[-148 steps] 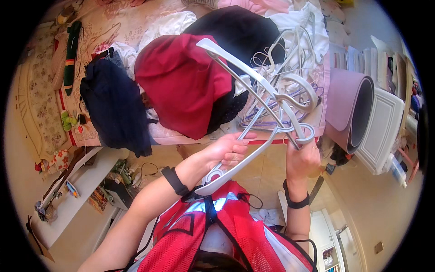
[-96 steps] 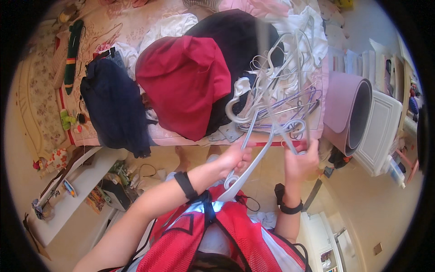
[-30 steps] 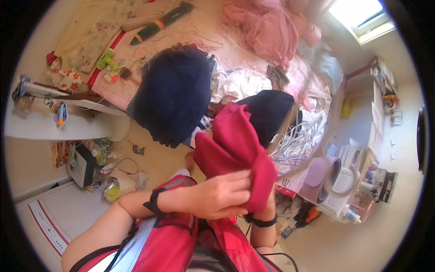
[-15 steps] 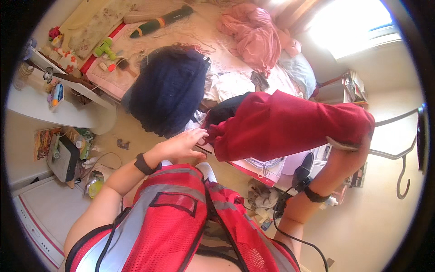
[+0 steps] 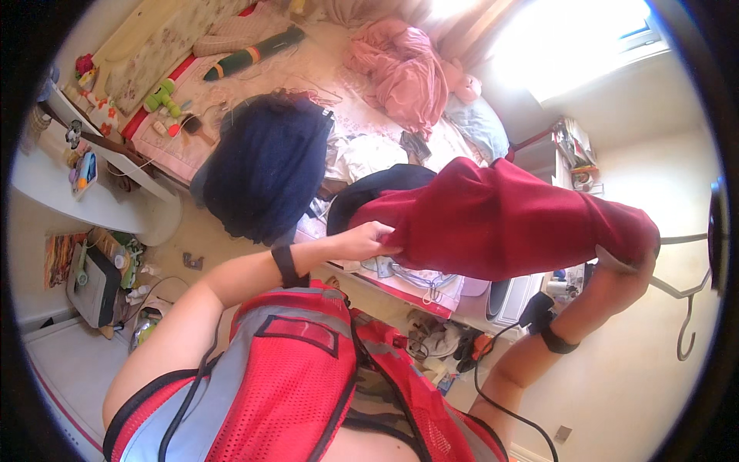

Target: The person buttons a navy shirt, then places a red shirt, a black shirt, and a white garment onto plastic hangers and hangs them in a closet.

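Observation:
A dark red garment (image 5: 493,223) stretches across in front of me, above the near side of the bed. My left hand (image 5: 368,241) pinches its left end, thumb and fingers closed on the cloth. Up at the right end, my right hand (image 5: 633,276) bears the garment up. Cloth covers its fingers, so I cannot see how they are bent. Just beyond that hand, a dark clothes hanger (image 5: 687,331) sticks out with its hook pointing down; what holds it is hidden. Black cloth (image 5: 377,185) lies behind the garment's left end.
A bulky navy cloth item (image 5: 265,169) stands at the bed's near edge. Pink bedding (image 5: 404,73), a long green pillow (image 5: 254,55) and a green plush toy (image 5: 162,98) lie on the bed. A white desk (image 5: 77,192) stands at left; shelves (image 5: 571,146) are at right.
My left hand has moved right and closed on the red garment's edge; its fingers were spread before. My right hand, the garment and the hanger have shifted slightly right. The view has turned a little.

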`<move>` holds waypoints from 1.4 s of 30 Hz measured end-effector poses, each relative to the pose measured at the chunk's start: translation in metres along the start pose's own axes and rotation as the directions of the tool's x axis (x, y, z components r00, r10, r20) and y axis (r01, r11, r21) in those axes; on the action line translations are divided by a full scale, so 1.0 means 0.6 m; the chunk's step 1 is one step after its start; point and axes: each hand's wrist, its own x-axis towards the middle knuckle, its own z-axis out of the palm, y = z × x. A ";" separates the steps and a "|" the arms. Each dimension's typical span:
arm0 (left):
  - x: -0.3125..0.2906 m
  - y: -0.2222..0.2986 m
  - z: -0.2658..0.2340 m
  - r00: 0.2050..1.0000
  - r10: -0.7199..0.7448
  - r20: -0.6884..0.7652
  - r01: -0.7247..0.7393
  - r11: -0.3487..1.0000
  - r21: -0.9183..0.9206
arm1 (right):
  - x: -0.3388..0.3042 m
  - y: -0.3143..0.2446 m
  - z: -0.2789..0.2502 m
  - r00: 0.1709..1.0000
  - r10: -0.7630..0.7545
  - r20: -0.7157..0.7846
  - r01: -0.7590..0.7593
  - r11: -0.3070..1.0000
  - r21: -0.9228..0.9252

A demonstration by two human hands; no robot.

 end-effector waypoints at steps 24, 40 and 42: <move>0.191 0.446 0.046 0.856 0.260 -0.447 -0.478 0.728 -0.491 | -0.200 0.070 0.119 0.836 0.172 0.520 -0.543 0.124 0.831; 0.164 0.509 0.009 0.501 0.801 -0.328 -0.650 0.598 0.469 | -0.193 0.113 0.124 0.700 0.355 0.620 -0.653 -0.034 0.756; 0.174 0.504 -0.004 0.685 0.630 -0.366 -0.678 0.735 -0.001 | -0.174 0.159 0.112 0.711 0.401 0.578 -0.627 -0.010 0.779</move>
